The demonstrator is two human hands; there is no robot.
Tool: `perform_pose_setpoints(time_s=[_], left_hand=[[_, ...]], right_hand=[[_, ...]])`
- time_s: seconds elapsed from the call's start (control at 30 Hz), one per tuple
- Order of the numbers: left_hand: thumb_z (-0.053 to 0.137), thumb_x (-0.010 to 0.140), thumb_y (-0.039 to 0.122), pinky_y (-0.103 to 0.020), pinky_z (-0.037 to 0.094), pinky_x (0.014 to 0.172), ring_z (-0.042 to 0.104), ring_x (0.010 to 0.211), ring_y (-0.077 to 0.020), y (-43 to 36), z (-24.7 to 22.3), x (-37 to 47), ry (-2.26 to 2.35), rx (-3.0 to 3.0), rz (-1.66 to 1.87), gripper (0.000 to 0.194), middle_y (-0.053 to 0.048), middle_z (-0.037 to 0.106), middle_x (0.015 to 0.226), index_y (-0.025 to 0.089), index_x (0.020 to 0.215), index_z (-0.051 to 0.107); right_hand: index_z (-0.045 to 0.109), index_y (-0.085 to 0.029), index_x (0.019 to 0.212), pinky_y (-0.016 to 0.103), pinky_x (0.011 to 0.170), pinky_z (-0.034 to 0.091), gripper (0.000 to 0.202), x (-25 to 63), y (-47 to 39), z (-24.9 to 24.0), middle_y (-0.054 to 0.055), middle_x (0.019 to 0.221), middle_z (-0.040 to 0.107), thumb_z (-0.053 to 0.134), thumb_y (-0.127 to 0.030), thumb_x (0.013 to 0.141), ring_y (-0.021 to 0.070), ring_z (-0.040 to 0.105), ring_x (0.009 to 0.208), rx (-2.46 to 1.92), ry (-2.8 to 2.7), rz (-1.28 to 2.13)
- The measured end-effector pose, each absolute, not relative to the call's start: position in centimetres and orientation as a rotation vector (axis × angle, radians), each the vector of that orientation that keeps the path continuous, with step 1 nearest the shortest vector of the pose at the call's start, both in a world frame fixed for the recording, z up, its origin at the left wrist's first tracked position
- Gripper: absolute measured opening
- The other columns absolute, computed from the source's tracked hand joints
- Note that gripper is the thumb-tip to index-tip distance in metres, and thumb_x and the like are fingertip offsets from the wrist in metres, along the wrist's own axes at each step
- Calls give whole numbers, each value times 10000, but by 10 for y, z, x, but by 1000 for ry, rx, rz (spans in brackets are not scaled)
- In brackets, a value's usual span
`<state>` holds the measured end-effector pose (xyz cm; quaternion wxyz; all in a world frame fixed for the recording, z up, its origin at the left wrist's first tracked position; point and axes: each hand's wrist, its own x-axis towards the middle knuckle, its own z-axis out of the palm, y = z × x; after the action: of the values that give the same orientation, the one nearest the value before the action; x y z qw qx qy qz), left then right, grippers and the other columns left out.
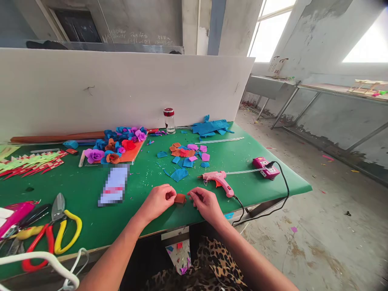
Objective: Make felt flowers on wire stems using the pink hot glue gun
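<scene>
Near the front edge of the green table, my left hand (160, 199) pinches a small orange-brown paper piece (180, 198) between thumb and fingers. My right hand (206, 202) is just to the right of that piece, thumb and fingers drawn together; whatever is in this pinch, if anything, is too small to make out. Beyond my hands lie loose blue petals (179, 174), with orange-brown petals (178, 149) and pink petals (205, 157) farther back. A pink glue gun (220, 180) rests on its side right of the petals, a clear glue stick in its back end.
A magenta power strip (266, 167) feeds a black cable over the table's right edge. Finished paper flowers (113, 157) lie at back left. Yellow-handled shears (68, 230) and red-handled pliers (39, 252) lie front left. A red-lidded jar (169, 121) stands before the white board (127, 89).
</scene>
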<state>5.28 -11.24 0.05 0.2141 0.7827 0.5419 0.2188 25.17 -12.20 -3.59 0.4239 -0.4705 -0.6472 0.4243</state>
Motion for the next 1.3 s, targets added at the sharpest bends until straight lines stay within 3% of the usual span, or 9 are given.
perform_pose_setpoints(time_s=[0.17, 0.3, 0.47, 0.63, 0.7, 0.83, 1.07, 1.17, 1.3], left_hand=[[520, 776, 240, -227, 415, 591, 566, 632, -131, -109, -6, 44, 1510, 2042, 681, 159, -1, 655, 702, 190, 716, 659], [514, 777, 215, -225, 414, 584, 562, 636, -129, -110, -8, 46, 1493, 2081, 696, 164, -5, 645, 713, 190, 703, 659], [514, 789, 227, -229, 438, 605, 580, 654, -137, -113, -7, 49, 1490, 2066, 737, 172, -14, 660, 736, 197, 711, 665], [533, 833, 330, -255, 456, 631, 594, 658, -150, -117, -2, 42, 1548, 2142, 705, 207, -24, 674, 799, 224, 873, 707], [536, 844, 361, -263, 465, 648, 595, 669, -156, -120, 1, 38, 1636, 2142, 782, 223, -25, 673, 801, 224, 925, 692], [514, 867, 369, -256, 482, 646, 606, 670, -153, -129, 3, 28, 1711, 2119, 867, 233, -20, 680, 807, 227, 965, 670], [483, 886, 334, -262, 530, 679, 656, 720, -164, -142, -11, 14, 1764, 2170, 952, 236, -37, 709, 911, 244, 996, 672], [475, 885, 347, -239, 535, 612, 663, 681, -159, -151, -21, 2, 1817, 2230, 984, 241, -24, 713, 860, 271, 980, 682], [500, 864, 351, -214, 557, 599, 695, 724, -167, -167, -44, -19, 1837, 2331, 1162, 225, -9, 727, 851, 324, 975, 694]], right_hand=[[662, -185, 902, 220, 556, 424, 229, 249, -119, -32, 21, 769, 656, 472, -313, 902, 122, 555, 583, -1178, -1611, 992], [669, -246, 1029, 223, 597, 435, 202, 242, -121, -29, 10, 924, 652, 606, -289, 843, 106, 543, 600, -1191, -1797, 824], [702, -254, 913, 222, 694, 450, 143, 237, -125, -32, 3, 855, 643, 573, -207, 870, 131, 596, 739, -1294, -1982, 717], [617, -296, 1136, 266, 748, 475, 324, 234, -128, -25, 45, 1170, 566, 630, -419, 836, 183, 594, 923, -1283, -2156, 485], [633, -298, 1085, 270, 741, 474, 269, 230, -126, -23, 43, 1117, 587, 634, -402, 838, 205, 577, 964, -1237, -2360, 380], [652, -216, 933, 246, 627, 453, 157, 216, -110, -18, 57, 886, 617, 495, -221, 923, 189, 587, 820, -1216, -2691, 159], [646, -165, 962, 258, 623, 447, 177, 195, -34, 17, 104, 932, 637, 488, -125, 893, 213, 595, 844, -956, -2793, -67], [691, -198, 892, 242, 623, 435, 121, 199, 8, 27, 75, 882, 669, 591, -263, 874, 193, 617, 789, -1050, -2734, 44], [708, -286, 986, 219, 633, 422, 236, 216, 72, 41, 21, 883, 711, 587, -447, 863, 170, 644, 796, -1307, -2587, 73]])
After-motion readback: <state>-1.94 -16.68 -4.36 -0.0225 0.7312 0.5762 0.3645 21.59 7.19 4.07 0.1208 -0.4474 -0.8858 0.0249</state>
